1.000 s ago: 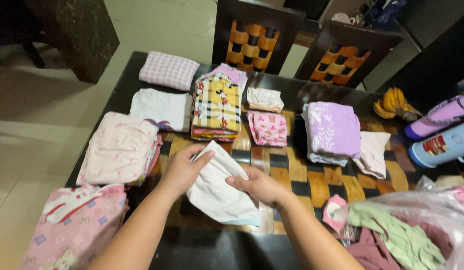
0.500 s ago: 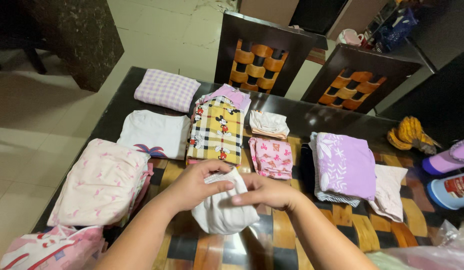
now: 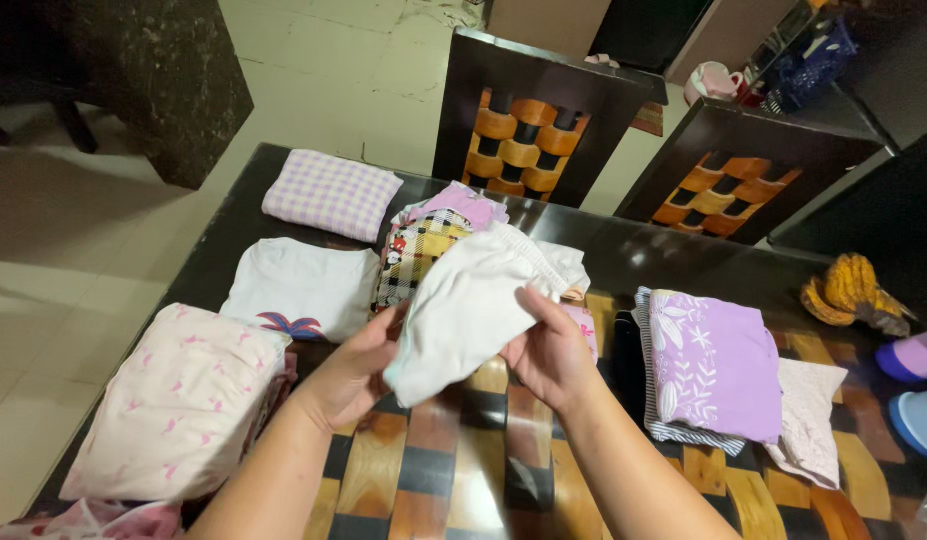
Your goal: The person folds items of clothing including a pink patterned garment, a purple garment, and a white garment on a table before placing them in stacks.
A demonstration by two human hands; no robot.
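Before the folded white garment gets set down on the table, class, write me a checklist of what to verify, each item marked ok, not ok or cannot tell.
1. Both hands grip it: left hand and right hand hold the white garment: ok.
2. Garment lifted off the table: ok.
3. Fold tidy: edges uneven, bunched: not ok.
4. Bare spot below the hands: ok.
5. Neighbouring checked stack squared: cannot tell, partly hidden.

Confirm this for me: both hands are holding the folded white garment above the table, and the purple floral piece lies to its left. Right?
Not quite. The head view shows both hands, left hand and right hand, holding the white garment above the table, but the purple floral piece lies to its right.
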